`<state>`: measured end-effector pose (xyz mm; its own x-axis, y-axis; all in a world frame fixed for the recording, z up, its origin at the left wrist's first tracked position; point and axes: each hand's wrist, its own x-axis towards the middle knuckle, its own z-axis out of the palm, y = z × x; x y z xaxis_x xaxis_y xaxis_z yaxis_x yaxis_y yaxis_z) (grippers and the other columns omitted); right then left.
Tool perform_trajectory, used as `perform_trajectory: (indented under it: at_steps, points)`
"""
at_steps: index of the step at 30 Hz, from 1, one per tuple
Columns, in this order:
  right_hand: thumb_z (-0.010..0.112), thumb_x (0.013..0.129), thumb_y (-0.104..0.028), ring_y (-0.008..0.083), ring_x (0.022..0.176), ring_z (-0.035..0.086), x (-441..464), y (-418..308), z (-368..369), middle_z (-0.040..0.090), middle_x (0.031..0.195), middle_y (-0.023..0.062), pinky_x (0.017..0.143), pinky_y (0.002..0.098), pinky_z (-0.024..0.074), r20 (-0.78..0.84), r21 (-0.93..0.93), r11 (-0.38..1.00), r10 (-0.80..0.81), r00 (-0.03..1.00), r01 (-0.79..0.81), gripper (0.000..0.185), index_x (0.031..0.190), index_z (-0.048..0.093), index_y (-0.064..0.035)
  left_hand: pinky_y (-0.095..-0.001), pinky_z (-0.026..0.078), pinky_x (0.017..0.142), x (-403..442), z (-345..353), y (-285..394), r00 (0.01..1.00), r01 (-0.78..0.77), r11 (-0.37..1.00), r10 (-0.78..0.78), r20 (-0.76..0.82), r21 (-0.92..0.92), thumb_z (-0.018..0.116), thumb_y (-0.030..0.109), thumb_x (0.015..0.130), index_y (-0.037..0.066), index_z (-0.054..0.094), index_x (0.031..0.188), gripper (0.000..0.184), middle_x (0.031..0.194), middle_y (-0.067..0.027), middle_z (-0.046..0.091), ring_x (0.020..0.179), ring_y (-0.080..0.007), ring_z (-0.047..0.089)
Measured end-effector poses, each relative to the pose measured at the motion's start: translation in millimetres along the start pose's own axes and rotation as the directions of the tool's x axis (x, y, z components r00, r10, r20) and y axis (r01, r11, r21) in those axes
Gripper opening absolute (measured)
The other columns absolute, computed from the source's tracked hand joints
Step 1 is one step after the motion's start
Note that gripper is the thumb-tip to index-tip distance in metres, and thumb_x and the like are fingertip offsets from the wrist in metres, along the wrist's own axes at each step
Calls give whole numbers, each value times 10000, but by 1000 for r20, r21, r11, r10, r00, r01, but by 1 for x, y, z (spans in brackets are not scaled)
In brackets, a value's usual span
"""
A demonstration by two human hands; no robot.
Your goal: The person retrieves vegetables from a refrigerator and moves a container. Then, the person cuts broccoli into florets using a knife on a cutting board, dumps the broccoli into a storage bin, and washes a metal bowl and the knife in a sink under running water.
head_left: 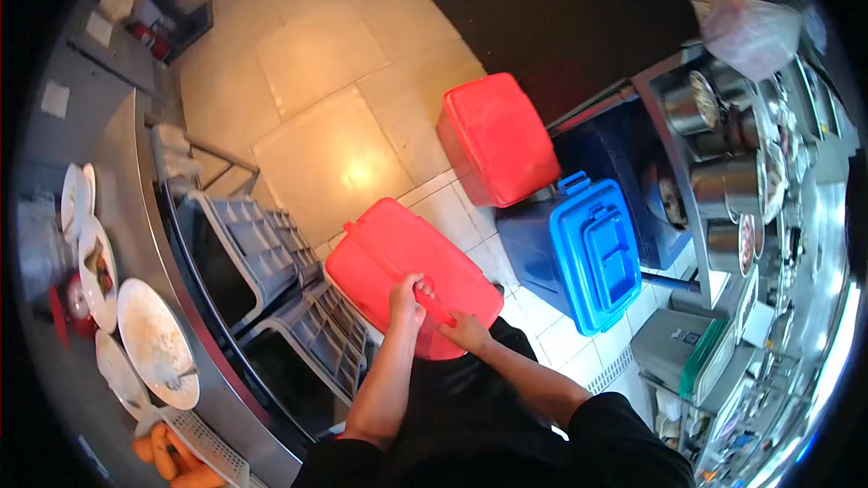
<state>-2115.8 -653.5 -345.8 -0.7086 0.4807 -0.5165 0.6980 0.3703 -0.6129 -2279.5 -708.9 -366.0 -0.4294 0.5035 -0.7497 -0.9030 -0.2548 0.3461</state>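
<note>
A red lidded box (398,253) lies right in front of my body, seen from above; most of its sides are out of sight. Along its near side runs a red handle (436,310). My left hand (409,298) is closed around one end of this handle, the thumb on top. My right hand (467,333) is closed at the handle's other end, with its fingers partly hidden underneath. Whether the box rests on the floor or hangs from my hands, I cannot tell.
A second red box (502,140) and a blue bin (601,253) stand ahead to the right. Grey crates (262,244) sit under the steel counter (203,334) on the left, which bears used plates (158,339) and a basket of carrots (203,443). Metal pots (728,185) fill the right shelf.
</note>
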Motion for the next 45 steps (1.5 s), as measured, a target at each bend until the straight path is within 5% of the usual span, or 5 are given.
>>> perform_trajectory:
  at_steps: [27, 33, 38, 40, 45]
  points:
    - [622, 876, -356, 463, 954, 627, 124, -65, -463, 637, 1011, 306, 830, 533, 495, -490, 122, 967, -138, 861, 224, 530, 1248, 465, -12, -346, 466, 622, 100, 559, 85, 826, -112, 941, -91, 556, 321, 599, 153, 860, 69, 550, 863, 98, 670, -27, 503, 641, -184, 521]
    - [630, 871, -270, 390, 1051, 613, 44, -20, -449, 614, 1157, 207, 876, 474, 498, -750, 120, 966, -62, 659, 228, 369, 1168, 594, -55, -356, 481, 410, 189, 501, 67, 719, -642, 52, 389, 577, 765, 608, 427, 905, 54, 585, 801, 388, 613, -96, 589, 469, -236, 598]
    - [607, 884, -317, 373, 1017, 642, -37, 114, -324, 675, 1081, 210, 884, 440, 508, -569, 452, 868, 457, 684, -204, 390, 1187, 641, -75, -486, 494, 592, 193, 326, 88, 857, -303, -769, 37, 513, 562, 342, 677, 949, 14, 620, 732, 750, 648, -197, 637, 578, -319, 651]
    - [637, 841, -379, 377, 973, 658, -82, 180, -249, 700, 1003, 203, 854, 432, 520, -406, 475, 751, 649, 643, -458, 410, 1116, 673, -78, -424, 490, 489, 202, 240, 91, 949, -259, -460, -283, 137, 849, 523, 525, 950, 21, 641, 708, 571, 598, -135, 636, 482, -247, 601]
    - [570, 892, -253, 257, 744, 706, -208, 321, -80, 697, 973, 157, 583, 445, 568, 393, 671, 98, 794, 465, -735, 298, 1095, 635, -45, -453, 522, 647, 118, 182, 23, 744, -620, -764, -645, -174, 178, 646, 464, 840, -22, 686, 846, 487, 742, -221, 677, 706, -348, 677]
